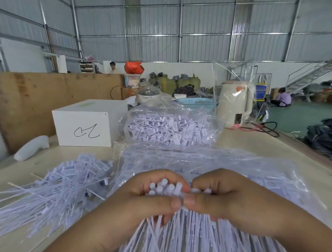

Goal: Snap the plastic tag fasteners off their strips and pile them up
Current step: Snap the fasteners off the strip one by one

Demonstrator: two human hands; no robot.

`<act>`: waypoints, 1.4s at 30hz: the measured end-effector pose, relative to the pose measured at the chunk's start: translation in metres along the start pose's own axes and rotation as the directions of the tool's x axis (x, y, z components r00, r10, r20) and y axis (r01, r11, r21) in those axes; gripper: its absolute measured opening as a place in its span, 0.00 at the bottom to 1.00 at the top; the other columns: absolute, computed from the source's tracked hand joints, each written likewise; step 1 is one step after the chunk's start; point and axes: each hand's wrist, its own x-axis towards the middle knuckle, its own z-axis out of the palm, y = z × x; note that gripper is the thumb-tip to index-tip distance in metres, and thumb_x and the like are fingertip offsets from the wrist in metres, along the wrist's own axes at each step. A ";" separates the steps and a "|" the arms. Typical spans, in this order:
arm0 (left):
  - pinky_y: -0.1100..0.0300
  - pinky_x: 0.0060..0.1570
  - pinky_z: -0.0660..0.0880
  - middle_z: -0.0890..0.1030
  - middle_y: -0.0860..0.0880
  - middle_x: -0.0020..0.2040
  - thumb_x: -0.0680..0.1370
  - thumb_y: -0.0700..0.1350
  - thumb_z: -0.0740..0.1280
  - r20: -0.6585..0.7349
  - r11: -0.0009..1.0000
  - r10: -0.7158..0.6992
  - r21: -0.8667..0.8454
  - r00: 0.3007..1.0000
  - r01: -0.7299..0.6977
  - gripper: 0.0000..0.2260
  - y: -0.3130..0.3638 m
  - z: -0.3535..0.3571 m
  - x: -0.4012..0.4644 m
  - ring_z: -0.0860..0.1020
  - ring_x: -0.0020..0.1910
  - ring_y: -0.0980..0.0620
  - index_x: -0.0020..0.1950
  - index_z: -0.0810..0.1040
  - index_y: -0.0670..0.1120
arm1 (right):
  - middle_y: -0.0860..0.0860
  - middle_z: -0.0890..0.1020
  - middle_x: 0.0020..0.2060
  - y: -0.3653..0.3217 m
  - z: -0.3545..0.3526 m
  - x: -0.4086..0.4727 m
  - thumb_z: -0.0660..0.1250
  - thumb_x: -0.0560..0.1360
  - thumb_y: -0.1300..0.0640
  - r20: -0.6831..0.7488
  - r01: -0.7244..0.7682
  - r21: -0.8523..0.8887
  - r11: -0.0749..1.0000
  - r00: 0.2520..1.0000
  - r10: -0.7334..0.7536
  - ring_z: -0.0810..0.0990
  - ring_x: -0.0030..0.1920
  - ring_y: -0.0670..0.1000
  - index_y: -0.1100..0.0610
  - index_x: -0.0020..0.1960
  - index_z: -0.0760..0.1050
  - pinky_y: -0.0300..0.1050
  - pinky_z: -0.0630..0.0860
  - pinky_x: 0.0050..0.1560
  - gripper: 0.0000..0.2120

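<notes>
Two hands meet thumb to thumb at the centre, the left hand (pixel 151 196) and right hand (pixel 232 200) both curled around a bundle of pale lilac plastic tag fasteners (pixel 182 236) fanning toward the viewer, with a loose pile of snapped-off fasteners (pixel 57 185) on the beige bench (pixel 259 143) just left of the left hand.

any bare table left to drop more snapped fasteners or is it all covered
Bare table shows on the right, between the open bag of fasteners and the table edge, and in a small patch left between the white box and the loose pile. The middle is crowded: flat bag and both hands' bundle.
</notes>
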 end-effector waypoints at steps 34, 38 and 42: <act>0.67 0.41 0.75 0.84 0.52 0.44 0.69 0.35 0.70 0.004 0.998 0.027 0.051 1.000 -0.027 0.20 0.001 0.017 0.000 0.80 0.42 0.58 0.57 0.81 0.53 | 0.41 0.80 0.48 -0.012 0.025 -0.007 0.37 0.62 0.17 -0.238 0.041 -0.372 0.927 0.961 -0.138 0.74 0.52 0.35 0.25 0.69 0.44 0.31 0.70 0.51 0.37; 0.66 0.41 0.72 0.81 0.49 0.43 0.70 0.37 0.69 0.103 0.993 -0.023 0.118 0.994 0.011 0.15 0.000 0.018 -0.001 0.77 0.42 0.56 0.54 0.82 0.52 | 0.45 0.76 0.35 -0.005 0.031 -0.002 0.33 0.63 0.19 -0.274 0.029 -0.472 0.881 0.945 -0.178 0.76 0.39 0.42 0.39 0.77 0.44 0.40 0.69 0.37 0.47; 0.66 0.39 0.73 0.79 0.50 0.38 0.68 0.43 0.71 0.088 0.989 -0.043 0.142 0.995 0.031 0.08 -0.002 0.019 0.001 0.77 0.39 0.57 0.45 0.82 0.52 | 0.43 0.76 0.35 -0.003 0.038 -0.001 0.33 0.63 0.19 -0.312 0.010 -0.458 0.889 0.935 -0.171 0.75 0.40 0.39 0.38 0.76 0.44 0.38 0.70 0.41 0.46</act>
